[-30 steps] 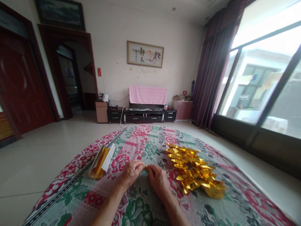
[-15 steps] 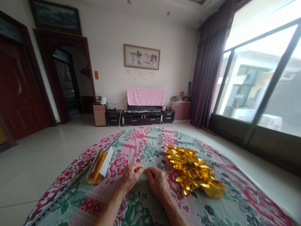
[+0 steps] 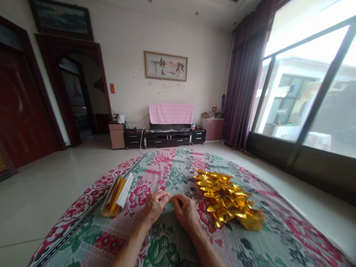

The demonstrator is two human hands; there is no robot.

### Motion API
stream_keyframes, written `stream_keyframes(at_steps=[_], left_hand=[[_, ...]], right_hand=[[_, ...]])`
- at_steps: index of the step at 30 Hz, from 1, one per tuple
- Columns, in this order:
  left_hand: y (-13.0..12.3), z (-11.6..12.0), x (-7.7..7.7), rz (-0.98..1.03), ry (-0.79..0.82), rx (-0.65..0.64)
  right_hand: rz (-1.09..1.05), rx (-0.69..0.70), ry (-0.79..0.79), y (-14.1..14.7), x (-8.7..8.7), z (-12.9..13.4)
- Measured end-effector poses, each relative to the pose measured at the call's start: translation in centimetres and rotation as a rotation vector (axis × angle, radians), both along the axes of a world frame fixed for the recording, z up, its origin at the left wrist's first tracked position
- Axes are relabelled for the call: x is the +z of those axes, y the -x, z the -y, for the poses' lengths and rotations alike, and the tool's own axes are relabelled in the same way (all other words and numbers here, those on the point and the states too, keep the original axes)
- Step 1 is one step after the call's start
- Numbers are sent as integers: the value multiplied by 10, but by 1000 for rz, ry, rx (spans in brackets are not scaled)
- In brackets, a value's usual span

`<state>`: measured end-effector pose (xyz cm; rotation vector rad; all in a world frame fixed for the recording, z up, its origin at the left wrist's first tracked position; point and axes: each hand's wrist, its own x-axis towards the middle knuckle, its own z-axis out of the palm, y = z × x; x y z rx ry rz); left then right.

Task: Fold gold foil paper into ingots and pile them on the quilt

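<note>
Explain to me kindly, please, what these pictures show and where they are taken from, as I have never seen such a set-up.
There is no machine here: a person works with two bare hands. One camera, worn on the person's head, looks forward and down, so the forearms enter from the bottom edge.

The rounded surface is covered by a red, green and grey flowered cloth. To the left lies a curled bundle of gold and white sheets; to the right, a cluster of shiny gold folded pieces with pointed ends.

Between them, the left hand and right hand nearly meet, fingertips pinched on what looks like a tiny gold-coloured piece, mostly hidden.
</note>
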<state>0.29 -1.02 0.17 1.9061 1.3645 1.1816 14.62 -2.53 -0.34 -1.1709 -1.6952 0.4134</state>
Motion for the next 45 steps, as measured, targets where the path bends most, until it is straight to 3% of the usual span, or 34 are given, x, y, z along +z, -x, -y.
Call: stream_keyframes(at_steps=[13, 20, 28, 39, 45], left_hand=[[-7, -6, -7, 44, -51, 48], [-5, -7, -6, 109, 51, 48], [-3, -7, -7, 261, 151, 47], [-17, -3, -5, 426, 298, -38], [-14, -5, -8, 434, 295, -2]], right_hand=[[-35, -43, 35, -2, 0, -2], [-135, -9, 29, -2, -1, -6], [-201, 37, 136, -4, -1, -8], [-281, -53, 85, -5, 4, -2], [-320, 58, 111, -3, 3, -4]])
